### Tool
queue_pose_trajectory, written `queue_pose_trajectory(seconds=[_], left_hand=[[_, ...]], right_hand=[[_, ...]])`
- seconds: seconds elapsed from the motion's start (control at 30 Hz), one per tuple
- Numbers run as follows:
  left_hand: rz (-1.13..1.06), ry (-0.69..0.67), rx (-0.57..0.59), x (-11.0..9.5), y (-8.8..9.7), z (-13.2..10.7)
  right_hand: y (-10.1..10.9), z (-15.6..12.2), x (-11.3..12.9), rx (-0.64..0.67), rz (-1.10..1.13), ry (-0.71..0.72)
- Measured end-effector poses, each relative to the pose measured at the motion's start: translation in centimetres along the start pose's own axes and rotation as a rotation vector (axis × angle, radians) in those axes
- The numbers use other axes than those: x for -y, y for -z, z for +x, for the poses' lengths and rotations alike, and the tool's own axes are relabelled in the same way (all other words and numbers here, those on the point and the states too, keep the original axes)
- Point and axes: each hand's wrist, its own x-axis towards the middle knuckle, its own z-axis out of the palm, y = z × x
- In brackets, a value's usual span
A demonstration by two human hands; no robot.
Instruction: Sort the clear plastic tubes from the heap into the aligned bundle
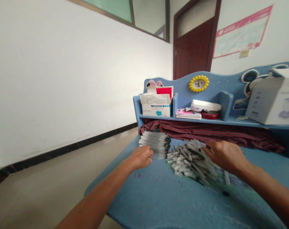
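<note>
Both curled, holds unclear: left grip (141, 157) at pen row (155, 143), right grip (225, 155) over loose pile (190, 159); I'm probably sorting, needing single-pen pinches.

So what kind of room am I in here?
Probably a room at home with a child's study corner: the blue desk has a cartoon mouse cutout and a yellow flower-shaped clock on its back panel.

Through my feed I see the left hand (141, 156) and the right hand (226, 154), both ungloved, compact and rounded across the back. The left forearm (99, 197) and the right forearm (270, 187) are bare as far as my view reaches, smooth in outline, slim at the far end and broader at the near end.
</note>
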Motion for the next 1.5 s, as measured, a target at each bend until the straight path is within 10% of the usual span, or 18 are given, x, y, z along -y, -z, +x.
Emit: queue_pose_trajectory(seconds=[0.27, 0.5, 0.7, 1.07, 1.5], left_hand=[[-0.072, -0.071, 0.006, 0.1, 2.1, -1.1], [-0.316, -0.286, -0.107, -4.9, 4.8, 0.3], [-0.489, -0.339, -0.196, -7.4, 5.2, 2.6], [-0.881, -0.185, -0.17, -5.4, 1.1, 4.5], [-0.932, -0.09, -0.092, -4.9, 1.9, 3.6]], right_hand=[[1.1, -0.2, 1.0, -0.051, 0.18, 0.018], [0.7, 0.0, 2.6, -0.036, 0.798, 0.123], [0.0, 0.5, 1.7, 0.08, 1.168, -0.089], [-0.5, 1.2, 0.5, 0.174, 1.421, -0.222], [-0.9, 1.0, -0.7, 0.263, 1.369, -0.015]])
